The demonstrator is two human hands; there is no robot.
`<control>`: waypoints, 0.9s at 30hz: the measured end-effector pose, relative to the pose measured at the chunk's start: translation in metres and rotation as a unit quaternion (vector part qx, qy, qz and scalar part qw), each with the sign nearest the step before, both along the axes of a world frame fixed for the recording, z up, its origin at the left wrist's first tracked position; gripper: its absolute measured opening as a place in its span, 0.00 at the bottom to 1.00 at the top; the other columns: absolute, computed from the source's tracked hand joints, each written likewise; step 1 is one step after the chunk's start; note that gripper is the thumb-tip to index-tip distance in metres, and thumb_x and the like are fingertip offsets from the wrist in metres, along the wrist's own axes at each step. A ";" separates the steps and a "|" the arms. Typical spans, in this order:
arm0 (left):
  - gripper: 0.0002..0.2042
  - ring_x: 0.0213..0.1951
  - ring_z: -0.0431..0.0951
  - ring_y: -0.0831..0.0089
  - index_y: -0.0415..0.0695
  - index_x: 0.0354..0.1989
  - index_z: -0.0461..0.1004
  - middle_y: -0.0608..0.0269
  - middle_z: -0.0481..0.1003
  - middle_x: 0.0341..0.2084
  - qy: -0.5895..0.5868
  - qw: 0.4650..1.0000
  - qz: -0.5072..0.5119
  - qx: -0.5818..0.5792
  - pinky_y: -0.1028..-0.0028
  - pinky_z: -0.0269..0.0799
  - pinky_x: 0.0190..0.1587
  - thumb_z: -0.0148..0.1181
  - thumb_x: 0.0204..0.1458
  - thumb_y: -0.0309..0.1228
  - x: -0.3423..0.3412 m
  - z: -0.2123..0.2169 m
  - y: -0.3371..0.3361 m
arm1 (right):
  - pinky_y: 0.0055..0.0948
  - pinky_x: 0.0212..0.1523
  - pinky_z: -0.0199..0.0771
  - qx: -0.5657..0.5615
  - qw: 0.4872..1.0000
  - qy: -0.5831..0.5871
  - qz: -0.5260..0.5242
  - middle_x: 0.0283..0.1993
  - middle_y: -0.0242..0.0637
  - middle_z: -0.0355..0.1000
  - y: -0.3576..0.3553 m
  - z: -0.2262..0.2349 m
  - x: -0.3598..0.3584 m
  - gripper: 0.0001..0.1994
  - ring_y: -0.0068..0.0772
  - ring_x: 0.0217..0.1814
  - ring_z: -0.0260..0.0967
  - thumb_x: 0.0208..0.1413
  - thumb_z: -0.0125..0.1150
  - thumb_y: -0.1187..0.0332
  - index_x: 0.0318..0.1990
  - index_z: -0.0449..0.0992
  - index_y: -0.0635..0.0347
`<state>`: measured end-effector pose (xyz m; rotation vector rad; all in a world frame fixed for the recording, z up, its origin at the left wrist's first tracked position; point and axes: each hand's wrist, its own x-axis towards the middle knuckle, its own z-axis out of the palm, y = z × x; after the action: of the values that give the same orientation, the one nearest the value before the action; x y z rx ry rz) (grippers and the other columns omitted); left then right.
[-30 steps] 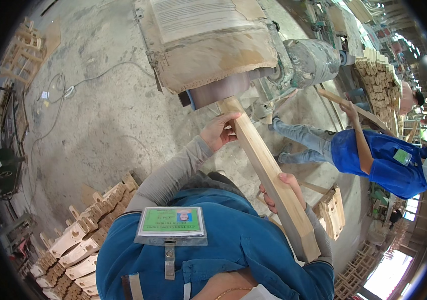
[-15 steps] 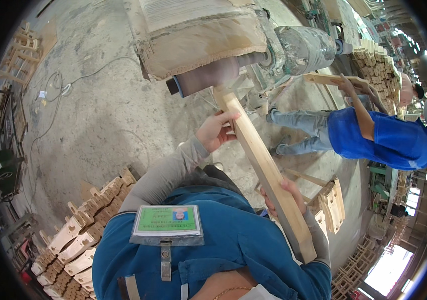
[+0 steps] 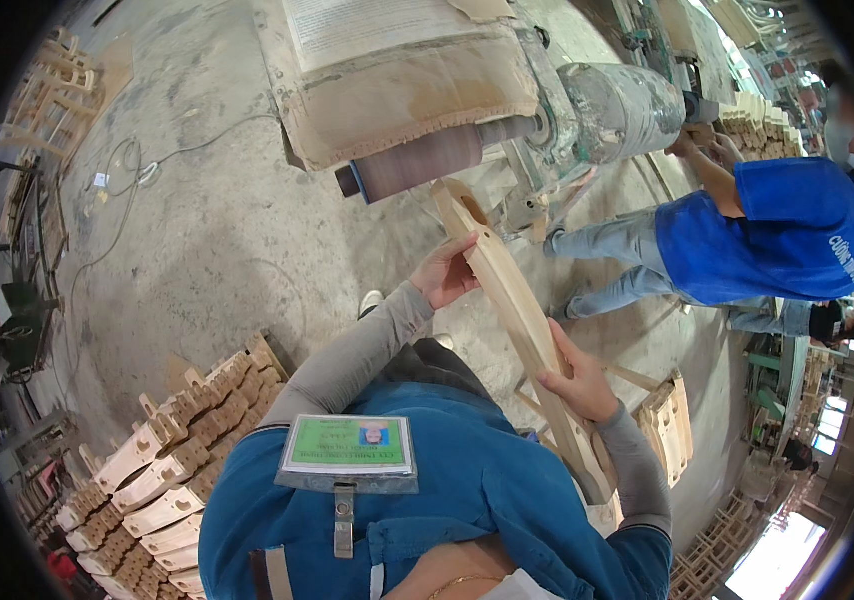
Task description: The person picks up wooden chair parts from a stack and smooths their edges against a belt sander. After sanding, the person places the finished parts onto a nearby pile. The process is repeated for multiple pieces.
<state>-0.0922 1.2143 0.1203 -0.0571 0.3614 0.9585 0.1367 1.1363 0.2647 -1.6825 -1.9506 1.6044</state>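
Note:
A long pale wooden furniture part (image 3: 519,300), with a slot and small holes near its far end, slants from close to the sanding drum down to my right forearm. Near its far end my left hand (image 3: 447,271) grips one edge, thumb on top. My right hand (image 3: 582,375) holds the lower half, thumb and fingers on the wood; the part hides some of its fingers. Just beyond the far tip is the brown cylindrical sanding drum (image 3: 422,165) of a machine, and a small gap seems to separate them.
A dusty cloth-like cover (image 3: 407,100) hangs above the drum, beside a grey motor (image 3: 622,112). On the right a co-worker in a blue shirt (image 3: 787,230) stands at the machine's other end. Stacked wooden parts (image 3: 162,480) lie at lower left. A cable (image 3: 197,145) crosses the floor.
The wooden part has been turned about its length, now showing its slotted face, and drawn slightly off the drum. My right hand has shifted its grip. The co-worker has moved their hands toward the motor's end.

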 end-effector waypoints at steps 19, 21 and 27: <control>0.20 0.41 0.73 0.69 0.40 0.45 0.64 0.60 0.70 0.39 0.045 0.998 0.039 0.014 0.69 0.72 0.44 0.59 0.49 0.39 -0.025 -0.015 0.038 | 0.27 0.55 0.58 -0.006 1.000 0.021 0.001 0.55 0.57 0.61 0.044 -0.019 -0.027 0.41 0.40 0.57 0.62 0.45 0.59 0.57 0.63 0.47 0.67; 0.20 0.43 0.72 0.68 0.41 0.48 0.63 0.60 0.70 0.41 0.057 0.998 0.033 -0.002 0.69 0.70 0.46 0.57 0.51 0.39 -0.024 -0.014 0.033 | 0.27 0.56 0.57 -0.001 1.000 0.030 0.003 0.56 0.57 0.61 0.043 -0.013 -0.029 0.41 0.39 0.57 0.61 0.44 0.59 0.58 0.63 0.47 0.67; 0.21 0.43 0.72 0.70 0.43 0.50 0.62 0.62 0.70 0.42 0.101 0.995 0.012 -0.002 0.69 0.70 0.45 0.56 0.52 0.39 -0.012 0.003 0.010 | 0.26 0.57 0.56 -0.009 0.997 0.071 -0.024 0.57 0.53 0.60 0.008 -0.022 -0.005 0.41 0.38 0.58 0.60 0.43 0.58 0.58 0.63 0.47 0.65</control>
<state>-0.1045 1.2239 0.1232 0.0311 0.5499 0.9909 0.1317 1.1447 0.2432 -1.5632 -1.8201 1.6782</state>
